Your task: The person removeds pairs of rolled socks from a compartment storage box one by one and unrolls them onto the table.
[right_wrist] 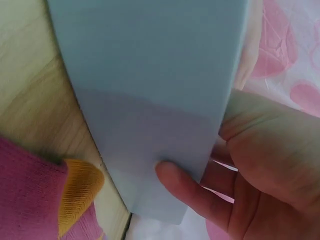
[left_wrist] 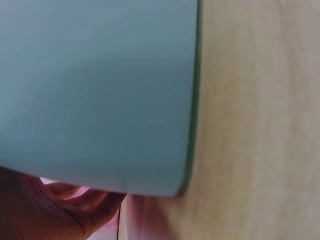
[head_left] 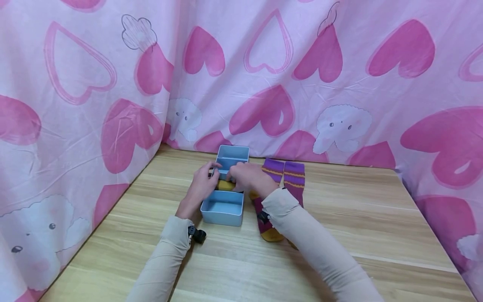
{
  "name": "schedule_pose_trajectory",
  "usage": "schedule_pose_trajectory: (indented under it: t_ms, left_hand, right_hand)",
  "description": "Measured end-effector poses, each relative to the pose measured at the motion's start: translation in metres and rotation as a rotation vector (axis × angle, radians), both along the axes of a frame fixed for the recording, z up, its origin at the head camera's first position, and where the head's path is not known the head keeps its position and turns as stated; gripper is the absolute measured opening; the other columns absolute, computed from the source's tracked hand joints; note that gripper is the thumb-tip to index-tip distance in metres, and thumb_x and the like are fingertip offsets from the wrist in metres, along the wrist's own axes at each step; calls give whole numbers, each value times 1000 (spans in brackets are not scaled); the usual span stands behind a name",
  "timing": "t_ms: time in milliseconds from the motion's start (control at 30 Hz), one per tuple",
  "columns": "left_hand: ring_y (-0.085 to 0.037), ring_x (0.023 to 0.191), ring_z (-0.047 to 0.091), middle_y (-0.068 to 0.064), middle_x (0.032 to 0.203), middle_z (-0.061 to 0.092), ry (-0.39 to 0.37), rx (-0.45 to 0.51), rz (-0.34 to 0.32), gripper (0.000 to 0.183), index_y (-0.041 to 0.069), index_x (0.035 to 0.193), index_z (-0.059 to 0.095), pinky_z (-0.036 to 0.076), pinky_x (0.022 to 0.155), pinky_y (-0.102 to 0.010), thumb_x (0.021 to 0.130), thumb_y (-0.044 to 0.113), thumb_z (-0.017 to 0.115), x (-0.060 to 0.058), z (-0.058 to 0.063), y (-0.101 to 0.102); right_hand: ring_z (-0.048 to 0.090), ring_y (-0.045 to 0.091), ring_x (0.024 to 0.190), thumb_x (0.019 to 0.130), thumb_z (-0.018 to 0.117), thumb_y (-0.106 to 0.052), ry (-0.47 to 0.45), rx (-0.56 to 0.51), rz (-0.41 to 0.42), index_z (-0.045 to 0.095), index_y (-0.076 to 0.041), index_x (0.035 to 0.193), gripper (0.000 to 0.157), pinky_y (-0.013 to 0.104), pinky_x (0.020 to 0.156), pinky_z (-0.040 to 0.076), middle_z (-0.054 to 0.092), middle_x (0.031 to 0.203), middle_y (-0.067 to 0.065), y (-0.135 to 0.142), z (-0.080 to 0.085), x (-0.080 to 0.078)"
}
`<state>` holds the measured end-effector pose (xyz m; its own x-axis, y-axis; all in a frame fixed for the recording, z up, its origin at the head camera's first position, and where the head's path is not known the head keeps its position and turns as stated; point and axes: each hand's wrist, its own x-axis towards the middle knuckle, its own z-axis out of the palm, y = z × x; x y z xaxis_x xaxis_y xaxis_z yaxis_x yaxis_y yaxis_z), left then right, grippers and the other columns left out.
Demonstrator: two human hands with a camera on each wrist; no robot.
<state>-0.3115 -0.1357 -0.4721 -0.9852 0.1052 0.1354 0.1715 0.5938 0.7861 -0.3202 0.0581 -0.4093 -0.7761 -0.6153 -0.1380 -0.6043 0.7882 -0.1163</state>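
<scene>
A blue-grey divided box [head_left: 222, 218] stands on the table. Inside, behind its front compartment, lies a mustard-yellow bundle [head_left: 225, 185], partly covered by fingers; its kind is unclear, though the colour matches the socks' toes. My left hand [head_left: 201, 182] is at the box's left side, fingertips over the rim, fingers loosely bent. From the right my right hand [head_left: 250, 178] reaches over the rim, fingers down by the bundle. In the right wrist view its thumb [right_wrist: 185, 190] lies against the box's outer wall. Purple socks [head_left: 294, 180] with mustard toes lie flat to the right, partly under the right forearm.
The wooden table [head_left: 377, 218] extends to the right and front. A pink curtain [head_left: 241, 84] with hearts hangs along the left, back and right edges, close behind the box. A small black device [head_left: 198, 235] is strapped at the left wrist.
</scene>
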Motion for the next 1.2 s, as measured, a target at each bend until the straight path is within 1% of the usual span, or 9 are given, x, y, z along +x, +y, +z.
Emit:
schedule_pose_trajectory:
  t_ms: [200,367,467,600,767,867,1000,1133,1200]
  left_hand:
    - [-35,131,66,-8,152,61,0,32,4,29,21,136,63,56,112,-57,113,31,49,-1,-1,0]
    - [-35,131,66,-7,152,61,-3,45,7,28,23,135,64,55,112,-57,113,31,49,-1,-3,0]
    - [-35,131,66,-8,152,61,-10,53,12,27,23,134,64,55,112,-57,113,30,49,-1,-3,-1]
    - [-35,132,66,-9,152,61,-9,60,13,28,23,135,65,55,111,-57,112,29,49,-1,-4,-2]
    - [-35,127,67,-10,152,61,-22,65,16,28,24,135,64,57,109,-57,112,30,49,1,-2,-2]
    - [-36,123,67,-12,150,61,-27,71,15,28,24,134,64,57,107,-57,112,30,49,3,-1,-2]
    - [-36,124,68,-13,149,62,-31,84,15,28,23,134,64,56,107,-57,112,31,49,3,0,-2]
    - [-34,126,68,-11,149,63,-44,92,11,30,26,135,64,56,107,-56,112,34,48,1,-2,-2]
    - [-33,126,68,-10,147,64,-50,94,12,30,27,136,64,56,106,-55,113,35,46,0,-3,-2]
  right_hand:
    - [67,17,91,97,84,-32,15,-5,7,81,-25,129,33,39,89,63,80,112,-4,0,-3,-2]
    - [65,17,85,96,85,-33,15,-10,34,82,-26,127,32,33,80,60,77,97,-5,4,-3,-2]
    - [64,17,83,96,85,-33,6,-39,53,83,-25,123,29,31,76,57,75,92,-6,7,0,-1]
    - [64,16,84,95,86,-31,0,-89,69,84,-23,118,25,30,78,56,75,91,-8,11,5,2]
    - [64,14,82,93,87,-36,19,-105,84,84,-24,118,28,29,75,55,74,90,-9,16,7,3]
    - [61,13,78,93,88,-38,36,-127,93,83,-24,115,27,28,70,50,72,85,-8,20,6,4]
    - [58,12,72,92,88,-38,63,-164,108,83,-24,110,23,26,64,43,68,80,-7,26,8,6]
    - [54,10,70,92,88,-40,83,-185,112,81,-26,105,20,26,61,38,64,77,-8,32,8,8]
    - [51,9,69,93,87,-39,70,-207,106,80,-26,104,19,26,61,36,60,75,-8,34,9,9]
